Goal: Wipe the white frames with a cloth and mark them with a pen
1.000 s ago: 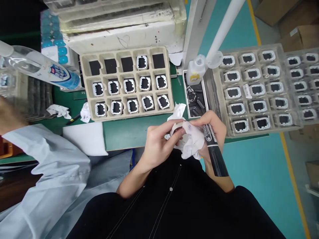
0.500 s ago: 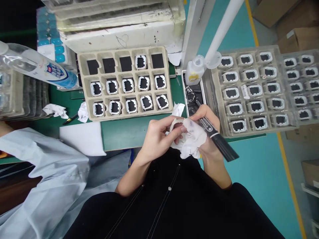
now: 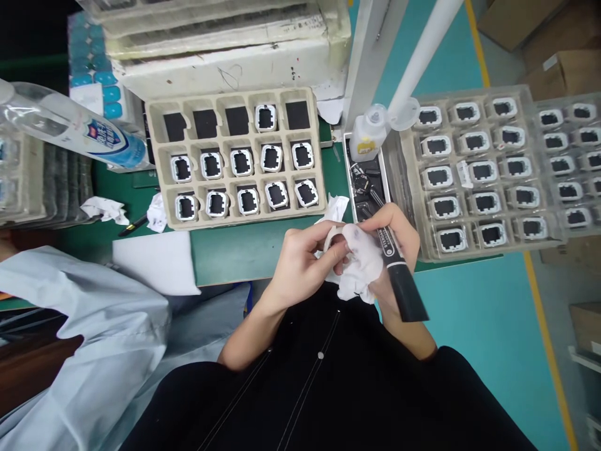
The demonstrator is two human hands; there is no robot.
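My left hand (image 3: pixel 307 260) is closed on a small pale ring-shaped frame (image 3: pixel 336 234), mostly hidden by the fingers. Against the frame's right side, my right hand (image 3: pixel 397 235) presses a crumpled white wipe (image 3: pixel 362 260), which hangs below the fingers and bears a dark smudge. A black marker (image 3: pixel 397 266) is also held in my right hand, its dark end pointing down toward my body. Beyond the hands lies a beige tray (image 3: pixel 244 134) with white frames in many of its pockets; several top-row pockets show only dark pads.
On the right, clear trays (image 3: pixel 498 247) hold rows of frames. A small white bottle (image 3: pixel 369 134) stands by a box (image 3: pixel 348 178) of dark items. A large bottle (image 3: pixel 70 125), folded white cloth (image 3: pixel 154 262) and a co-worker's sleeve (image 3: pixel 107 313) are at left.
The marker has swung to a steeper angle, its dark end moving left and slightly down. The wipe has shifted a little left against the frame; my left hand stays nearly in place.
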